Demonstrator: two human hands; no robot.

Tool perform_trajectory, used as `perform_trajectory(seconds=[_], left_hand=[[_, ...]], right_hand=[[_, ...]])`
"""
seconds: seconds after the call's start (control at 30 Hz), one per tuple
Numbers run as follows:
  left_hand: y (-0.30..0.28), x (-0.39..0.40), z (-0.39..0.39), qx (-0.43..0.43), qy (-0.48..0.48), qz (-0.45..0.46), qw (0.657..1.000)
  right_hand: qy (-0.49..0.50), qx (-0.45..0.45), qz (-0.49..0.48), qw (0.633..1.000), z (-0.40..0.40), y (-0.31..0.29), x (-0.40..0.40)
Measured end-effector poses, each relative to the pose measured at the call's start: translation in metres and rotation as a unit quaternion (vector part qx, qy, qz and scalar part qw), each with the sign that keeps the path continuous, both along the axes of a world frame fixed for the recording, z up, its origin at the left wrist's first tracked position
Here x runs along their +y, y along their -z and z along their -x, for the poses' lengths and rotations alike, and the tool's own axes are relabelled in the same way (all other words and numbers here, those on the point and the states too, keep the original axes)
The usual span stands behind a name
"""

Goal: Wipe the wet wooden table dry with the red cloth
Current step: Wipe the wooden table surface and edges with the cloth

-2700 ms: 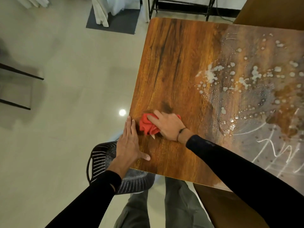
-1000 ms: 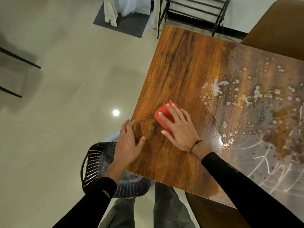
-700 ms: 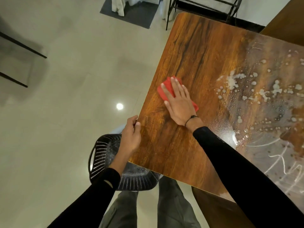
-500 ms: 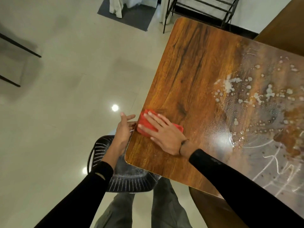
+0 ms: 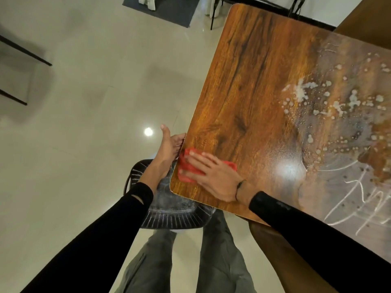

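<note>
The wooden table fills the right of the head view; its left part looks dry, while drops and streaks of water cover its right part. My right hand lies flat with straight fingers on the red cloth, pressing it down at the table's near left corner, right at the edge. My left hand is off the table beside that edge, palm open and cupped toward the cloth, fingers by the table's rim.
A black slotted basket stands on the pale tiled floor under the near corner, by my legs. A second wooden surface sits lower at the near right. A dark mat and black metal frame lie beyond the table's far end.
My right hand has slid the cloth from mid-table back to the near left edge. My left hand has come off the tabletop and now sits open beside the edge.
</note>
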State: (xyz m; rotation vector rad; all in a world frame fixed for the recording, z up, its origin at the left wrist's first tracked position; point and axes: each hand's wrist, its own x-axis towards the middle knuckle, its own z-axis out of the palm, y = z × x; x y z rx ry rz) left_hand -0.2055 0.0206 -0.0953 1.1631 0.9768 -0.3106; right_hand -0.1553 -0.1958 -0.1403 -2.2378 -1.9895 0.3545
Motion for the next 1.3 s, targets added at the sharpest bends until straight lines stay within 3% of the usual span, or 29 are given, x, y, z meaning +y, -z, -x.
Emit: perform_trajectory(seconds=[0.1,0.17,0.23,0.33,0.4,0.5,0.57,0.67,0.73,0.83,0.93,1.0,1.07,1.13,1.23,1.3], left_hand=[[-0.008,-0.006,-0.004,-0.030,0.037,-0.030,0.998],[-0.010,-0.009,-0.001,-0.049,0.046,-0.030,0.997],[-0.008,-0.012,0.002,-0.059,0.047,-0.032,0.997],[0.001,-0.021,0.003,-0.053,0.038,-0.053,0.996],[0.004,-0.027,0.000,-0.051,0.018,-0.073,0.996],[0.006,-0.035,-0.008,-0.024,0.001,-0.099,0.995],[0.010,-0.037,-0.014,0.009,0.042,-0.181,0.983],[0.021,-0.039,-0.017,0.013,0.104,-0.298,0.949],[0.027,-0.036,-0.018,0.014,0.125,-0.346,0.930],[0.035,-0.040,-0.018,0.020,0.145,-0.425,0.894],[0.040,-0.053,-0.021,0.044,0.140,-0.477,0.867],[0.045,-0.050,-0.030,0.070,0.121,-0.485,0.863],[0.043,-0.045,-0.075,0.068,0.105,-0.471,0.873],[0.044,-0.036,-0.079,0.085,0.090,-0.430,0.894],[0.051,-0.029,-0.063,0.116,0.064,-0.350,0.927],[0.056,-0.027,-0.051,0.120,0.046,-0.305,0.944]], right_hand=[[-0.104,-0.005,0.029,0.994,0.008,-0.001,-0.049],[-0.124,-0.016,0.036,0.992,-0.020,-0.003,-0.065],[-0.053,-0.023,0.036,0.998,-0.049,-0.006,-0.063],[0.139,-0.001,0.021,0.990,-0.059,-0.014,-0.034],[0.189,0.001,0.012,0.982,-0.039,-0.013,-0.015],[0.057,0.008,0.006,0.998,0.008,-0.005,-0.022],[-0.051,0.010,0.009,0.999,0.020,0.001,-0.052],[-0.077,-0.003,0.018,0.997,-0.007,0.001,-0.093],[-0.018,-0.025,0.023,0.999,-0.049,0.001,-0.110],[0.153,-0.027,0.022,0.988,-0.118,-0.004,-0.109],[0.294,-0.006,-0.017,0.956,-0.163,-0.010,-0.070],[0.322,-0.009,-0.012,0.947,-0.174,-0.011,-0.035],[0.277,-0.039,-0.012,0.960,-0.194,-0.011,-0.016],[0.135,-0.050,-0.010,0.990,-0.169,-0.007,-0.020],[-0.032,-0.033,0.024,0.999,-0.127,-0.001,-0.068],[-0.010,-0.024,0.038,0.999,-0.142,-0.001,-0.094]])
